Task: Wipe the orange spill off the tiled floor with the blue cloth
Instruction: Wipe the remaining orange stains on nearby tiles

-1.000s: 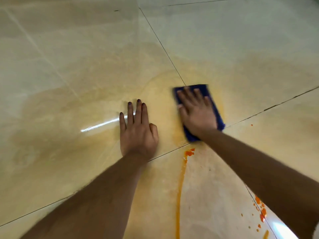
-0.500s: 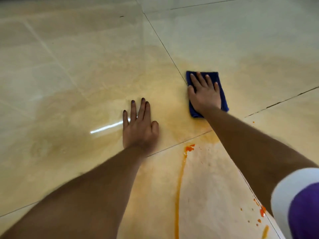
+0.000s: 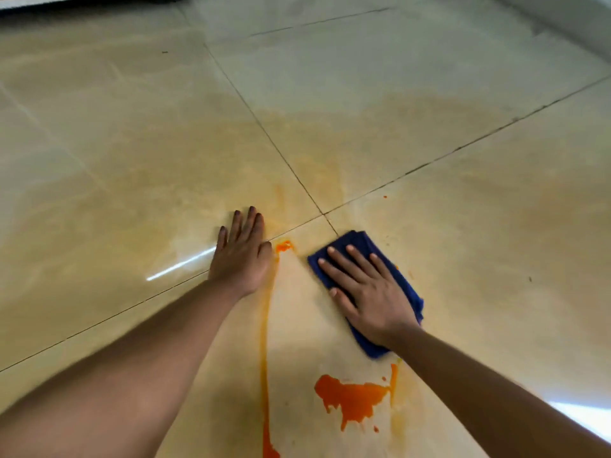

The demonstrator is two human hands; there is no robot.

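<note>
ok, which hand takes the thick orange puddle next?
Right. The right hand already lies flat on the blue cloth, and the orange puddle sits just nearer the camera from it. The left hand is flat on the floor, bare, apparently bracing.

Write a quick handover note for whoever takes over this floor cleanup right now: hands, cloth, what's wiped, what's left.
Left hand: flat on the tiled floor, fingers spread, holding nothing, bracing.
Right hand: palm pressed flat on the blue cloth, no closed grip.
Cloth: folded, lying just below the tile joint crossing, above the big orange puddle.
Done: the tiles further away show only a faint yellowish film.
Left: the thick puddle near the right forearm, the long orange streak running down from the small blob by the left thumb, scattered droplets, and the film itself.
</note>
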